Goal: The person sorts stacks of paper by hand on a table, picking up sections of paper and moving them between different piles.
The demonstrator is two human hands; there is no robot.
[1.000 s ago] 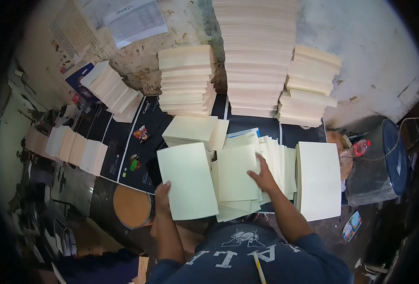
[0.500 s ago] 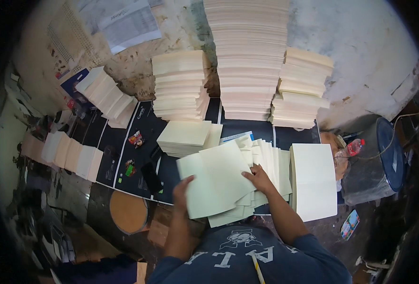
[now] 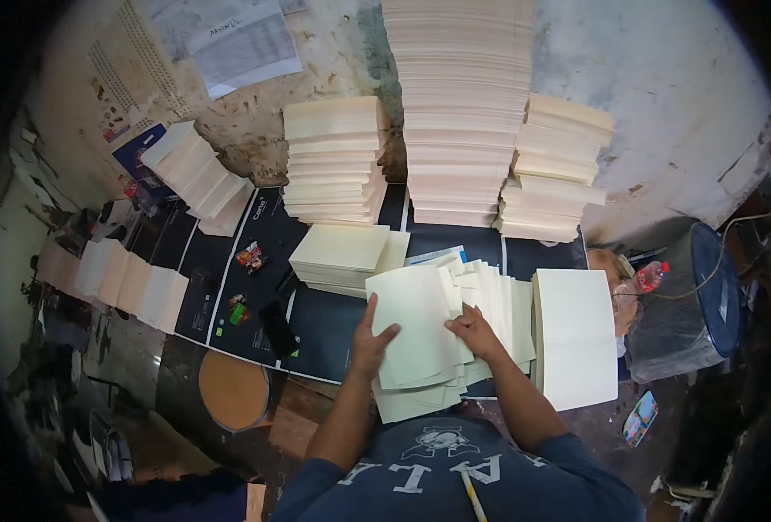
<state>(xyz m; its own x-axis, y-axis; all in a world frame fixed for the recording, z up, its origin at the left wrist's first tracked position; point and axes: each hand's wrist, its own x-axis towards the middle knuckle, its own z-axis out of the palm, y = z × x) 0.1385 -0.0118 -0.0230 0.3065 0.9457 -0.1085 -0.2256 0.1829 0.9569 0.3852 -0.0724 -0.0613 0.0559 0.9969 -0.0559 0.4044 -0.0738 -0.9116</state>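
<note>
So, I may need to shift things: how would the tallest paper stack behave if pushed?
The tallest paper stack is probably heavy: many thin layers are piled close, up past the picture's top edge. It may tip, being clearly taller than wide. The layers could slide, since their edges look slightly uneven.

Smooth matt paper sheets (image 3: 413, 322), glossy plastic bottle (image 3: 651, 277), rough wall (image 3: 664, 130)

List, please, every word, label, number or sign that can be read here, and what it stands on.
Places only, wording left out:
White wall sheet: dark handwriting, legible; finer print too small.
Dark shirt: large pale letters, legible.
Black table covering: one legible pale word; smaller marks unreadable.
Bottle: red label too small to read.
</note>
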